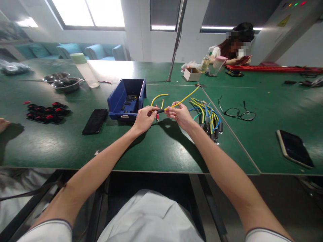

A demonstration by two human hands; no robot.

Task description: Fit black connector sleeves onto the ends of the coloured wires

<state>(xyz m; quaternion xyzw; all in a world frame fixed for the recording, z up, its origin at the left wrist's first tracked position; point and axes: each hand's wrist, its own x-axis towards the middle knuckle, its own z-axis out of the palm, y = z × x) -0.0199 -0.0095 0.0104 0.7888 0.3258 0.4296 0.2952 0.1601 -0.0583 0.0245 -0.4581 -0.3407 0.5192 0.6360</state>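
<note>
My left hand (145,118) is closed, its fingertips pinching a short black sleeve (160,111). A yellow wire (188,96) runs out of the sleeve toward the upper right, and my right hand (181,115) pinches it close to the sleeve's end. Both hands are just above the green table. Beneath and behind them lie a curved yellow wire piece (159,95) and a small red part (157,117), partly covered by the fingers. Right of my right hand is a bundle of yellow and blue wires (208,116) with black sleeves and metal ends.
A blue bin (126,116) with small black pieces stands left of my hands. Nearby are a black phone (95,121), black-and-red parts (46,113), glasses (237,113) and another phone (294,148). A metal pole (176,43) rises behind. A co-worker (234,47) sits opposite; another person's hand (3,125) shows at left.
</note>
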